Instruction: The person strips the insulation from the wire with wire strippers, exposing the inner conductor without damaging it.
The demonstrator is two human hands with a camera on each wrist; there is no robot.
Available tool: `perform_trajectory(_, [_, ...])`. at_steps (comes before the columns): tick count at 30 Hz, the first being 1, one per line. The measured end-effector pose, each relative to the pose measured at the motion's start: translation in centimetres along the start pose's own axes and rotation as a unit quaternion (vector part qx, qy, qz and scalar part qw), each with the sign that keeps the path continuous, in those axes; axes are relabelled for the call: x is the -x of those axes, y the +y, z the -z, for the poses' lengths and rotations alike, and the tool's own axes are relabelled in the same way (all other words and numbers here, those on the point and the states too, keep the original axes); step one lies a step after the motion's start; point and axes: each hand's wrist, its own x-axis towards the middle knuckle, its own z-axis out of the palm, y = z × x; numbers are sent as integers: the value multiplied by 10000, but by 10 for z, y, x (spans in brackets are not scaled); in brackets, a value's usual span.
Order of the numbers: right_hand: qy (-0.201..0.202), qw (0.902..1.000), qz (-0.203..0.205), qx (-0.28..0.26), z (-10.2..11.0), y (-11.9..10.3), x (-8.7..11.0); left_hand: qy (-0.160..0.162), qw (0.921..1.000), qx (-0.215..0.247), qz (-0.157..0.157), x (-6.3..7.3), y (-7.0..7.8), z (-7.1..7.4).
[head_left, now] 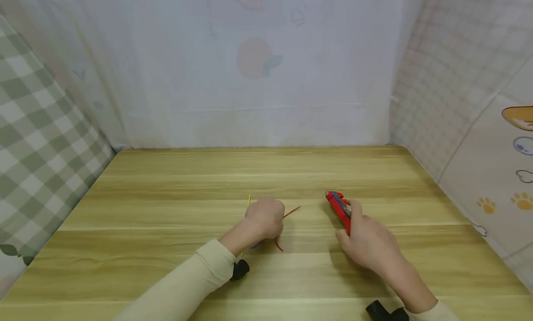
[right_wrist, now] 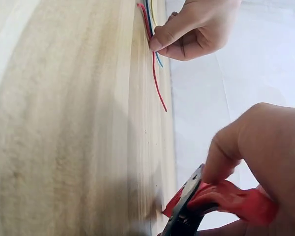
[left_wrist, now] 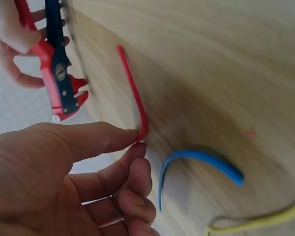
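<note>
Left hand (head_left: 265,218) pinches red wire (head_left: 292,212) partway along, thumb against forefinger, over table (head_left: 166,196); wire's far end slants rightward toward red pliers (head_left: 341,213), apart, gripped in right hand (head_left: 370,242), nose pointing away, leftward

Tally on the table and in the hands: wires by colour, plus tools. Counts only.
Red wire: 1
Blue wire: 1
Yellow wire: 1
Plier-like tool: 1
Total: 4

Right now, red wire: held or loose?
Held: in the left wrist view, the left hand pinches the red wire, with one end sticking out past the grip.
</note>
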Motion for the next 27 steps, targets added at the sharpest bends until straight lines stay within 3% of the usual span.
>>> perform_trajectory(5, [102,9984,-140,-543,-2,6,-4,-48,9993,319,164,3,1,-1])
perform_trajectory(8, [211,9942,-79,-1053,-3,9,-9,169,9976,673,73,8,-2,3])
perform_trajectory(10, [122,9846,-50,-1743,-2,11,-12,410,9942,995,5,14,-4,8])
perform_trajectory(14, [-325,9426,82,-3324,1,11,-16,907,9815,1681,-154,26,-12,21])
perform_trajectory(17, [-675,9066,476,-4138,4,10,-16,1062,9713,2111,-276,33,-19,29])
perform_trajectory(22, [-1117,8576,1569,-4768,5,9,-21,1381,9526,2697,-259,41,-31,32])
perform_trajectory(25, [-1341,8384,1970,-4902,5,6,-25,1620,9390,3029,-173,44,-38,31])
perform_trajectory(27, [-1441,8319,2059,-4947,6,3,-27,1736,9273,3315,-106,45,-40,30])
